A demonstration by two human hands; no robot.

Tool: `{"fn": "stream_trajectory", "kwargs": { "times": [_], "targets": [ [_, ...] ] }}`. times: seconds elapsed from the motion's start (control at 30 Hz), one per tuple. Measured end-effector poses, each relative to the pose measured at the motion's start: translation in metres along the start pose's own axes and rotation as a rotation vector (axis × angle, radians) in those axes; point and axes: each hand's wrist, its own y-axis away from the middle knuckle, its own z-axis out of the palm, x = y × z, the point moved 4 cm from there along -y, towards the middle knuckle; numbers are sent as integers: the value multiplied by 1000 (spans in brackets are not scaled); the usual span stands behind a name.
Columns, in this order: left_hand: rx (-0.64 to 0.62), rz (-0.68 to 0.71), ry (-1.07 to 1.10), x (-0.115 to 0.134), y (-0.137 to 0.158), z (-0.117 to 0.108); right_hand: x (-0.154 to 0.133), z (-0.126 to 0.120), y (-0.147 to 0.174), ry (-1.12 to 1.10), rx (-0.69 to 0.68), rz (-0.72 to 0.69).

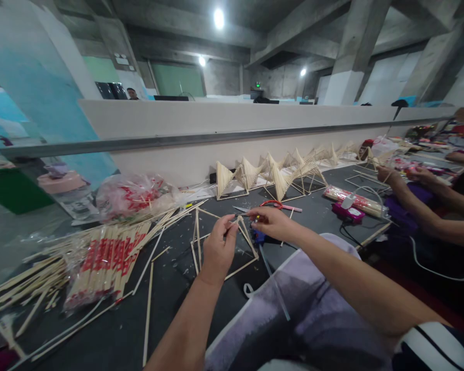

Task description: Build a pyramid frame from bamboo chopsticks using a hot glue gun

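My left hand (219,250) is raised over a small open frame of wooden sticks (196,241), thumb and fingers pinched together. Beside it, my right hand (274,222) also pinches. A thin dark piece (241,214) spans the gap between both sets of fingertips; its kind is too small to tell. The frame stands on the dark tabletop, partly hidden behind my left hand. Just below my right fingers lies what looks like a blue glue gun (259,237) with a translucent rod (275,283) trailing back. Red-handled scissors (275,204) lie beyond my right hand.
Several finished twisted stick models (280,178) line the back by the low partition (239,121). Left are loose sticks (31,273), packed chopsticks (104,260), a plastic bag (135,198) and a pink-lidded bottle (67,190). Rightward, a pink device (348,212) sits near a co-worker's arms (421,201).
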Motion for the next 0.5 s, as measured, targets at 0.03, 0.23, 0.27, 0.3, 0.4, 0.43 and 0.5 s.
{"fn": "stream_trajectory", "kwargs": {
  "times": [0.03,0.23,0.27,0.3,0.4,0.43,0.5],
  "targets": [
    [-1,6,2,0,0,0,-7,5,0,-136,6,8],
    [-23,0,25,1,1,2,-28,29,6,-388,89,-28],
    [-25,1,28,1,1,2,-28,31,7,-407,106,-40],
    [-25,3,26,1,2,2,-27,33,8,-436,118,-46],
    [-15,7,14,2,2,2,-21,40,10,-561,152,-28],
    [-14,7,14,2,3,2,-19,42,10,-596,170,-18],
    [-10,1,23,2,3,2,-17,44,11,-638,208,-3]
  ]
}}
